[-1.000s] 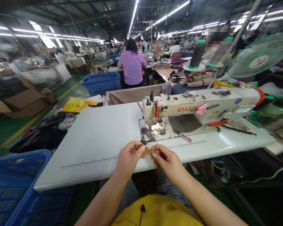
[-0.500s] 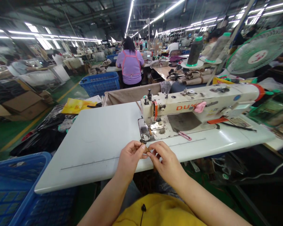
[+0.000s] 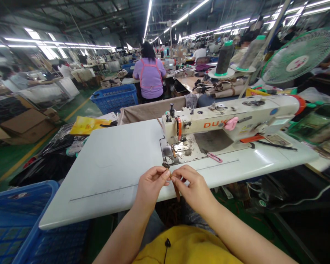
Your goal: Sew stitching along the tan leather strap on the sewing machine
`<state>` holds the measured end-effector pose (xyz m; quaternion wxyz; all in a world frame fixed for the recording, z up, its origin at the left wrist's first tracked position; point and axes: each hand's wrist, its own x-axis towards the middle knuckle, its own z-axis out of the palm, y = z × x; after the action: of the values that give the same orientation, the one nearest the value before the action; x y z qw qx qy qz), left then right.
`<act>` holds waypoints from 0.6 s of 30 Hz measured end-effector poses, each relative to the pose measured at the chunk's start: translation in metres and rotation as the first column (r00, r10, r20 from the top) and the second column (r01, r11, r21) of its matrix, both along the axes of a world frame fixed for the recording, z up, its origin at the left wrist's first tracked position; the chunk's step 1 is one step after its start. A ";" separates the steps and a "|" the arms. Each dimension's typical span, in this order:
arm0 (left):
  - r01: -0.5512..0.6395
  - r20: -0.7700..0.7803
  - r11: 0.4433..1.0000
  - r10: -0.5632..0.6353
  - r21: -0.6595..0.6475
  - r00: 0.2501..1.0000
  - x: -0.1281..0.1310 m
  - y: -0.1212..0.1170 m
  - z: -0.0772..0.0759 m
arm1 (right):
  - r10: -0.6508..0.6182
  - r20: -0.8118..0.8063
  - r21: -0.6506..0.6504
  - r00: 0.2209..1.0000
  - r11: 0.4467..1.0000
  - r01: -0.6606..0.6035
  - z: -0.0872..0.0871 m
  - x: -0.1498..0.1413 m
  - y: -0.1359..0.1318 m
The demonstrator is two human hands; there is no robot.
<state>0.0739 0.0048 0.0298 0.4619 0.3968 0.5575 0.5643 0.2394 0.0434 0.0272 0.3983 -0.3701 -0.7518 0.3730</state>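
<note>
Biggest change we spotted: the narrow brown strip (image 3: 176, 191) went from sitting slanted between the fingers to hanging almost straight down, so more of its length now dropped below the fingertips. The left hand (image 3: 151, 185) and right hand (image 3: 194, 187) were close together, with both pinching the strip's upper end. We couldn't tell what the strip was made of, though it looked a bit like leather. It hung over the front of the white desk (image 3: 104, 172), just short of the sewing machine's (image 3: 264, 110) presser foot (image 3: 167, 154).

As for writing, the machine's arm had orange letters that we read as "DUK", but a pink clip (image 3: 231, 123) covered whatever came next, so we couldn't make out the full brand. A long ruled line ran along the desk, but its markings were too small to read. A pink-handled tool (image 3: 211, 157) lay on the machine bed, and a blue plastic crate (image 3: 16, 216) sat at the desk's left end. Farther back were a cone of dark thread (image 3: 224, 58) and a green fan (image 3: 298, 55) with a red emblem — no readable text on either.
</note>
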 end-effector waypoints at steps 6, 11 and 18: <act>0.106 0.080 0.991 -0.100 -0.077 0.992 -0.007 0.000 -0.003 | 0.050 -0.101 -0.250 0.994 0.965 -0.074 -0.011 0.002 0.009; 0.285 0.112 0.955 -0.275 -0.083 0.955 -0.011 0.000 -0.005 | 0.068 -0.261 -0.447 0.963 0.876 -0.183 -0.013 0.001 0.010; 0.658 0.095 0.734 -0.652 -0.168 0.752 -0.004 -0.013 -0.018 | -0.152 -0.324 -0.355 0.934 0.934 0.028 0.012 0.021 0.020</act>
<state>0.0702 -0.0080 0.0121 0.6747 0.5131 0.4267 0.3153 0.2603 0.0632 0.0390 0.4703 -0.3972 -0.5748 0.5391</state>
